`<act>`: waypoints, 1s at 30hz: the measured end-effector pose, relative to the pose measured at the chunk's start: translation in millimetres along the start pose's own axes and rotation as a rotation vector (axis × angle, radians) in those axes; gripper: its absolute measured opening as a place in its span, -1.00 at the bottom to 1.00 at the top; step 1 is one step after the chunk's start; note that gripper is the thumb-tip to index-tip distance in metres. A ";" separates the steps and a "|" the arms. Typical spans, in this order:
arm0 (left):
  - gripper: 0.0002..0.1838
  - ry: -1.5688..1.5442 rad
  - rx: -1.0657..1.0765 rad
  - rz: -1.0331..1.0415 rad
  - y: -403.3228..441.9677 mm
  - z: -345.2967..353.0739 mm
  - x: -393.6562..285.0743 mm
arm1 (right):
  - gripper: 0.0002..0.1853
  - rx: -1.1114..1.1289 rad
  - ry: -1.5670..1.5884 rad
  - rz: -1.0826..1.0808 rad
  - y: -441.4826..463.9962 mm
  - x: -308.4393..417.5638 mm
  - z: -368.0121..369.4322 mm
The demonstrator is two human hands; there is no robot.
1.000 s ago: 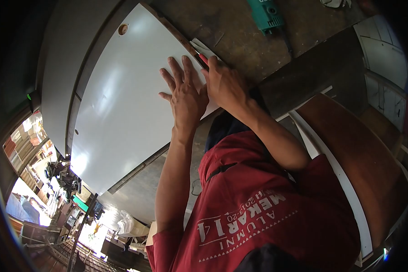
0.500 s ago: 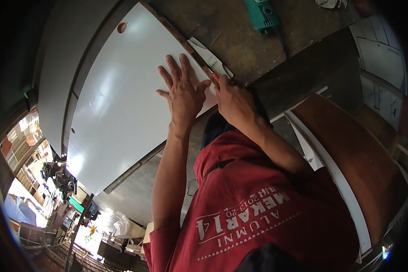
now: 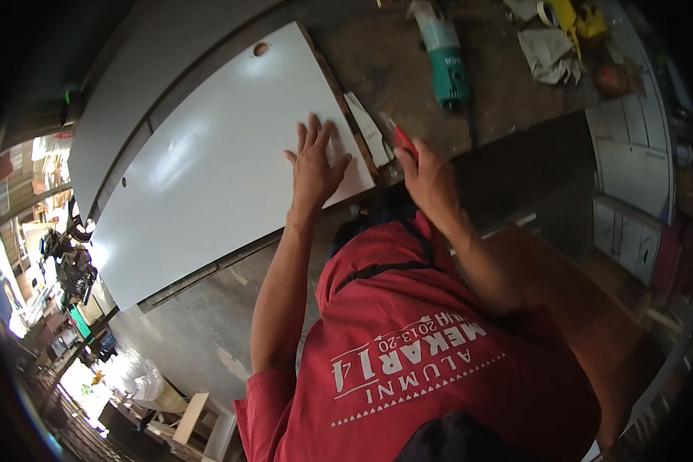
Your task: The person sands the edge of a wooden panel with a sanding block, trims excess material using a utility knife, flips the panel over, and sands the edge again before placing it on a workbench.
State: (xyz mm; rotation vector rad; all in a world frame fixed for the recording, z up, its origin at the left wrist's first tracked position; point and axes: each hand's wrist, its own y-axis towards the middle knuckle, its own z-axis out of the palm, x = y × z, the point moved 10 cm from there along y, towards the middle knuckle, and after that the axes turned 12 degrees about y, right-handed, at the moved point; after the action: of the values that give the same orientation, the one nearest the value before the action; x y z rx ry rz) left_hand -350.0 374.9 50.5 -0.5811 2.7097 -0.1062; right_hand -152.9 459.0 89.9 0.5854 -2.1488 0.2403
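Note:
My left hand (image 3: 314, 169) lies spread on the glossy white panel (image 3: 208, 169), close to its right end. A round hole shows near the panel's far corner and a small dark one near its left edge. To the right, my right hand (image 3: 433, 177) grips a red utility knife (image 3: 405, 142) just off the panel's edge. Its thin metallic tip points up and away, apart from the panel. Between the knife and the panel's brown edge lies a narrow white offcut (image 3: 368, 129).
A green power tool (image 3: 448, 73) lies on the brown worktop (image 3: 385, 58), its cord running toward the near edge. Farther right are a crumpled light cloth (image 3: 548, 58) and a yellow object (image 3: 568, 23). White cabinets (image 3: 631, 181) stand at the right.
My right hand has drawn the knife away from the panel's edge to the right, and the blade now shows. My left hand stays on the panel. The view has shifted.

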 end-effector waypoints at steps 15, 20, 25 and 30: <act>-0.22 -1.933 -0.222 -1.208 -134.2 112.8 -5.0 | -0.66 0.288 -0.032 -0.316 89.9 -6.5 47.7; -0.45 -1.887 -0.237 -1.013 -132.2 81.3 -9.7 | -0.55 0.428 -0.141 -0.173 73.1 -17.5 72.8; -0.54 -1.746 -0.275 -0.925 -126.9 31.5 -13.9 | -0.40 0.438 -0.192 -0.167 63.6 -6.1 91.8; -0.54 -1.702 -0.269 -0.905 -119.3 21.4 -15.4 | -0.34 0.436 0.213 -0.013 66.3 -32.2 114.4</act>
State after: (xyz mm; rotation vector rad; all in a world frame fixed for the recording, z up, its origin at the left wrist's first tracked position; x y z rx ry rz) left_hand -283.5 272.4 53.4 -1.1611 0.7260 0.3637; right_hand -249.9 484.5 -2.2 0.7805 -1.8923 0.7420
